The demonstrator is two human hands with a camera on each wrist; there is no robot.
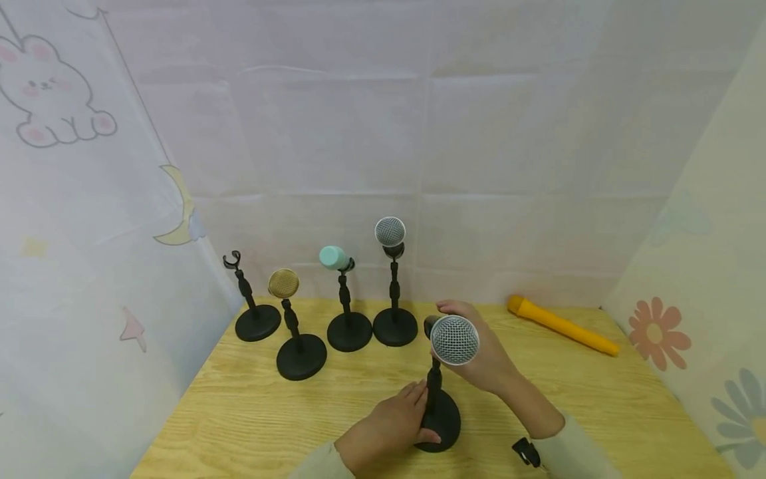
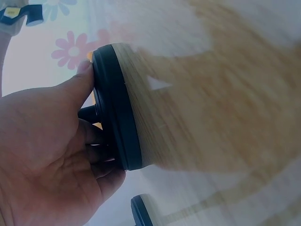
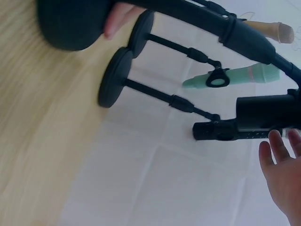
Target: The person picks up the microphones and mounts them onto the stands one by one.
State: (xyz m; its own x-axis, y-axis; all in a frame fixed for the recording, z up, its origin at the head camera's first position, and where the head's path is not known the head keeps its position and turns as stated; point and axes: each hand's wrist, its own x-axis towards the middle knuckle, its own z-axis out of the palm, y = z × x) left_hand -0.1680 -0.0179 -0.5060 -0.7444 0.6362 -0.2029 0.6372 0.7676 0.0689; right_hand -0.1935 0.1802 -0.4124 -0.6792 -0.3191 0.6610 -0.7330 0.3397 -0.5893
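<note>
A microphone (image 1: pixel 455 340) with a silver mesh head sits at the top of the near black stand, its head towards me. My left hand (image 1: pixel 395 420) grips the round base (image 1: pixel 443 420) of that stand. In the left wrist view the thumb lies at the base's rim (image 2: pixel 115 108), with the fingers on the other side of the pole. My right hand (image 1: pixel 479 352) is beside the microphone, partly hidden behind its head. The right wrist view has the hand's extended fingers (image 3: pixel 280 150) next to the black handle (image 3: pixel 263 113); contact is unclear.
Behind stand black stands with a gold-headed microphone (image 1: pixel 284 284), a mint microphone (image 1: pixel 332 257) and another silver-headed microphone (image 1: pixel 390 232). A stand with a bare clip (image 1: pixel 232 259) is far left. An orange microphone (image 1: pixel 562 324) lies at right; a small black object (image 1: pixel 526 452) is near my right sleeve.
</note>
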